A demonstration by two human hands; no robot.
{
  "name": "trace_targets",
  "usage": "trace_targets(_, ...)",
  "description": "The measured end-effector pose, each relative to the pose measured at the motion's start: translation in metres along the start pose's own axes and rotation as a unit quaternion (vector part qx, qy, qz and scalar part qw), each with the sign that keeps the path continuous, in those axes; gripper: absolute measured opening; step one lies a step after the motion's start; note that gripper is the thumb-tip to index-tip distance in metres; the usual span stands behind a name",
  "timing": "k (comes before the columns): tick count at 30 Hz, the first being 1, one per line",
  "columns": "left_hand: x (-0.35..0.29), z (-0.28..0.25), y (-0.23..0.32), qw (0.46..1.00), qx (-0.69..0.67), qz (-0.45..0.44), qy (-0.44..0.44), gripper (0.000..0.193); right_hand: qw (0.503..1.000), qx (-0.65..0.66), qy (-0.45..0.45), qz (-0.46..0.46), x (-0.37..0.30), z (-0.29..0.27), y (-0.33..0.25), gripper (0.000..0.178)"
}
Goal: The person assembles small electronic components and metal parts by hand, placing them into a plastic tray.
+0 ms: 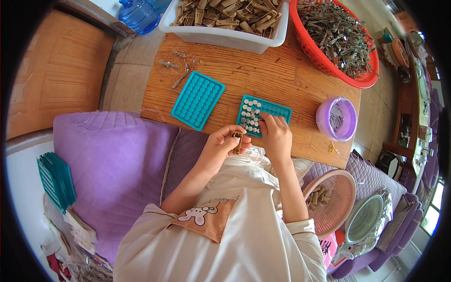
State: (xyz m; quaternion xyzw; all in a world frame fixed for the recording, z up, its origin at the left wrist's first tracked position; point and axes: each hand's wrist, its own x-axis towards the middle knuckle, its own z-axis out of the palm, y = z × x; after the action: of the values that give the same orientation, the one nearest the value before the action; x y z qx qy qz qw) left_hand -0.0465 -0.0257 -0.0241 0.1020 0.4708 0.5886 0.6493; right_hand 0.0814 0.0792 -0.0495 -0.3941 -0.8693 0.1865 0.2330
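Head view shows two tabletop trays (198, 100), left fingers (233, 128) clamping one brown piece (237, 149), grip of right fingers (267, 118) unclear.

Gap between teal trays (198, 100), white tub (216, 39) beyond

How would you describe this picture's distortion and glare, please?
Head view: black fisheye corners, the wooden door bowing near the left rim; glare whitening the window at far right; the brown piece in the left hand too small for detail.
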Motion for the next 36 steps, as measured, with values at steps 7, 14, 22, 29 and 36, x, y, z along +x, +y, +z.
trace_targets(7, 0.002, 0.005, -0.006, 0.999, 0.009, -0.021, -0.027, 0.022, 1.0, 0.01, -0.011, -0.022, 0.006, -0.004, -0.003, 0.02)
trace_targets(14, -0.002, 0.013, -0.005, 1.0, 0.007, -0.019, -0.02, 0.022, 0.964, 0.261, 0.046, -0.01, -0.011, -0.026, -0.028, 0.019)
trace_targets(22, 0.002, 0.013, -0.012, 0.998, 0.032, -0.037, -0.05, 0.027, 0.972, 0.212, 0.052, -0.089, -0.026, -0.025, -0.028, 0.022)
trace_targets(29, -0.001, 0.015, -0.018, 0.996, 0.016, -0.045, -0.074, 0.028, 0.97, 0.184, 0.12, -0.108, -0.04, -0.023, -0.028, 0.022)
trace_targets(36, 0.005, 0.017, -0.011, 0.997, 0.056, -0.034, -0.051, 0.025, 0.974, 0.185, 0.05, -0.117, -0.029, -0.033, -0.025, 0.017)
